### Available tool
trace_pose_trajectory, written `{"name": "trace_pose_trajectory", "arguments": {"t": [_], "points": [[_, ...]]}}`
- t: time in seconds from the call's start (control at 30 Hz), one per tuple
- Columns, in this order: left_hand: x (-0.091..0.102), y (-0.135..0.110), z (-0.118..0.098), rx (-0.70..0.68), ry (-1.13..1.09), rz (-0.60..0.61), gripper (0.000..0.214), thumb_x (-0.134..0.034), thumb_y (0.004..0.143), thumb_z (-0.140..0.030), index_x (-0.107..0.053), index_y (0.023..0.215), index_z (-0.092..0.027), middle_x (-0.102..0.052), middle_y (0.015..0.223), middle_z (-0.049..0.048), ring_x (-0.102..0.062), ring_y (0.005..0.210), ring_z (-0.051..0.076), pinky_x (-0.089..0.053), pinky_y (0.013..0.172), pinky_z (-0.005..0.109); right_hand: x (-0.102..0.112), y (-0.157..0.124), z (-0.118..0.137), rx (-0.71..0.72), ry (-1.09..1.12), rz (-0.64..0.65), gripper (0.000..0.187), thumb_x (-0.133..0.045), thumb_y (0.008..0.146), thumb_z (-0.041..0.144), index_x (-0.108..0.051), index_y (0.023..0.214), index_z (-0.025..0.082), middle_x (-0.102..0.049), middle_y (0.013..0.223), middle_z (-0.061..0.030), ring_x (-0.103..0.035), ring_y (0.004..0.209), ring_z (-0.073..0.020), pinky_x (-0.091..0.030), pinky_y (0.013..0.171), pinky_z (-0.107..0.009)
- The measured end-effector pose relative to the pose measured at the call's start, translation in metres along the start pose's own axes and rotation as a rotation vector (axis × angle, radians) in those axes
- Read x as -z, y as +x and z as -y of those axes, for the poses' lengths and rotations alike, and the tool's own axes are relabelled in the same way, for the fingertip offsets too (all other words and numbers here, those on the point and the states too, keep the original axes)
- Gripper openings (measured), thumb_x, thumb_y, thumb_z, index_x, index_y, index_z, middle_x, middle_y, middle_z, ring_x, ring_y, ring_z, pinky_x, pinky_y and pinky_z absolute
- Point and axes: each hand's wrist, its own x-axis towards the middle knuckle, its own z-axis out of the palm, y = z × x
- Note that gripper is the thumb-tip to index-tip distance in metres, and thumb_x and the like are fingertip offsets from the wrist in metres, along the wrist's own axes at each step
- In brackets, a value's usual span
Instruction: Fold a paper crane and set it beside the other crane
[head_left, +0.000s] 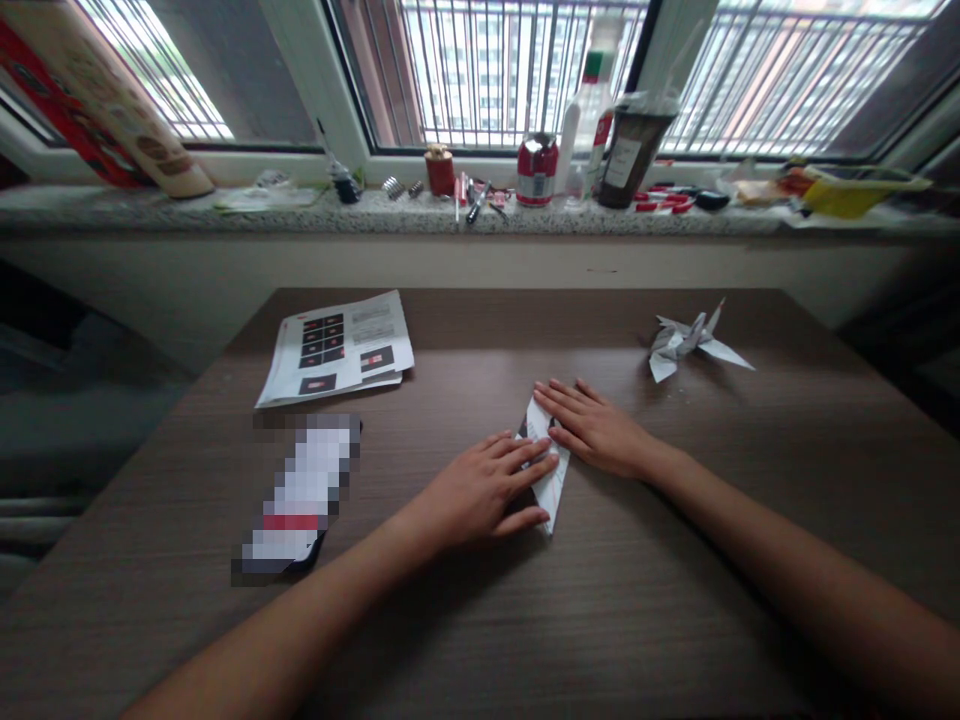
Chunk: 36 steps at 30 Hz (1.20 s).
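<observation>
A folded piece of printed paper (pixel 556 490), narrow and pointed at its near end, lies flat on the brown table (pixel 450 640). My left hand (pixel 495 485) rests over its left side with the fingers spread. From the right, my right hand (pixel 592 425) lies flat across its upper part, fingers stretched out. Both hands press on the paper from above and cover much of it. A finished-looking folded paper crane (pixel 690 338) stands at the back right of the table, apart from my hands.
Printed sheets (pixel 341 345) lie at the back left, with a blurred-out phone (pixel 307 490) nearer me. On the stone windowsill (pixel 300 218) behind stand a red can (pixel 536 170), a dark cup (pixel 634 155), a clear bottle (pixel 589 120) and several small items.
</observation>
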Motion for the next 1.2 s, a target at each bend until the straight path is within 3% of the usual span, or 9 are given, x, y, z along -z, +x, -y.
{"name": "trace_pose_trajectory", "arguments": {"t": [0.3,0.67,0.83,0.97,1.2], "points": [[0.001,0.002,0.002,-0.014,0.003,-0.008,0.060,-0.041,0.109,-0.057,-0.041,0.160,-0.027,-0.044,0.163,0.0075,-0.046,0.146,0.028,-0.024,0.127,0.047,0.001,0.001,-0.001,-0.021,0.030,0.020,0.061,-0.036,0.110,0.049,-0.017,0.167,0.034,-0.030,0.170,-0.0024,-0.025,0.158,-0.0228,-0.020,0.129,-0.053],[0.010,0.002,0.008,0.017,0.026,-0.039,0.054,-0.040,0.109,-0.056,-0.051,0.151,-0.024,-0.050,0.159,0.0089,-0.045,0.147,0.027,-0.019,0.129,0.050,0.011,-0.020,-0.001,-0.102,-0.024,0.016,0.053,-0.033,0.111,0.046,-0.039,0.160,0.028,-0.039,0.167,-0.0075,-0.033,0.155,-0.0278,-0.028,0.126,-0.058],[0.009,0.002,0.009,0.025,0.048,-0.095,0.052,-0.044,0.108,-0.055,-0.056,0.145,-0.020,-0.056,0.152,0.0109,-0.051,0.142,0.029,-0.028,0.126,0.049,0.018,-0.035,0.002,-0.130,-0.091,-0.021,0.048,-0.040,0.110,0.043,-0.050,0.153,0.025,-0.053,0.156,-0.0128,-0.042,0.149,-0.0315,-0.034,0.123,-0.058],[0.011,0.003,0.009,0.010,0.019,-0.123,0.046,-0.048,0.108,-0.050,-0.058,0.140,-0.019,-0.060,0.144,0.0123,-0.056,0.135,0.030,-0.038,0.121,0.048,0.023,-0.041,0.008,-0.120,-0.131,-0.049,0.045,-0.046,0.108,0.040,-0.054,0.149,0.022,-0.054,0.153,-0.0148,-0.044,0.148,-0.0332,-0.035,0.122,-0.058],[0.009,0.004,0.015,-0.029,-0.034,-0.134,0.042,-0.055,0.106,-0.044,-0.056,0.140,-0.020,-0.061,0.142,0.0124,-0.058,0.132,0.032,-0.045,0.116,0.051,0.025,-0.034,0.020,0.026,0.003,-0.161,0.039,-0.052,0.107,0.031,-0.057,0.144,0.024,-0.057,0.151,-0.0123,-0.050,0.144,-0.0284,-0.040,0.121,-0.055]]}}
